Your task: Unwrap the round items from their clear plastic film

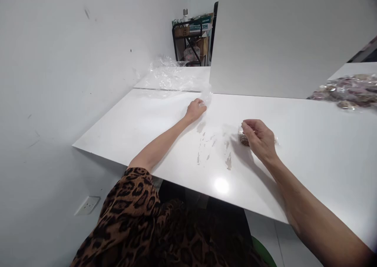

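Centrally, the left hand point(195, 110) grips clear plastic film point(173, 76) while the right hand point(259, 138) pinches a small wrapped packet point(243, 139) on the white table point(309, 161).

Wall: a plain white wall point(73, 55), scuffed with small dark marks, is seen left of the fingers.
Socket: a white outlet point(87, 205) is set low in that wall.
Table: a glossy white top point(309, 157), chipped between the fingers, with one glare spot.
Partition: a white board point(288, 35) is stood beyond the fingers.
Shelf: a dark rack point(191, 39) of boxes is seen far behind.
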The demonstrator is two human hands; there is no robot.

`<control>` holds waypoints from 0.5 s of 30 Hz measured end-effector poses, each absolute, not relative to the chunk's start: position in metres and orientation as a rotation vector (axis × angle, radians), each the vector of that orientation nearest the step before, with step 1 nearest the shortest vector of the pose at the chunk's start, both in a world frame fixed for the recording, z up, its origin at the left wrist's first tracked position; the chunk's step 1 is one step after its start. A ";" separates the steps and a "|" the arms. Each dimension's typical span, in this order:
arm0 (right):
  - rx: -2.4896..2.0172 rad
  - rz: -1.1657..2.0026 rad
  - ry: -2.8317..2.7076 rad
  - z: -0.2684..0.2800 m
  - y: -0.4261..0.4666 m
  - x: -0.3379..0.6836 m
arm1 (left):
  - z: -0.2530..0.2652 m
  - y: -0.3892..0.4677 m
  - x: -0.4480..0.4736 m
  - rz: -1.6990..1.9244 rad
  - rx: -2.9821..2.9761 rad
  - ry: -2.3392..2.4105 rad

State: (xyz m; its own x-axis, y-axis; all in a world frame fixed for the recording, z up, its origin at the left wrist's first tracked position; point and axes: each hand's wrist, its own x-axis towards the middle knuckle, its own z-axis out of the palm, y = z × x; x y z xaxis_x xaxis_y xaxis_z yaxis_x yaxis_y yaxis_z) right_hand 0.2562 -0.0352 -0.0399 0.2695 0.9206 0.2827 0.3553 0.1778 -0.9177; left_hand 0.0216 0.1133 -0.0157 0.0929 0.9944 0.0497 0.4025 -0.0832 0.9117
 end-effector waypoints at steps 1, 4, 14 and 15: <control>-1.358 0.688 -1.287 -0.040 -0.035 0.254 | -0.014 0.100 0.023 1.020 1.453 1.281; -1.248 0.974 -1.175 -0.038 -0.034 0.241 | -0.014 0.057 0.026 1.075 1.112 0.955; -0.938 1.467 -0.632 -0.025 -0.028 0.182 | -0.036 -0.023 0.030 1.214 1.581 0.812; -0.951 1.430 -0.624 -0.028 -0.027 0.179 | -0.037 -0.023 0.029 1.206 1.555 0.780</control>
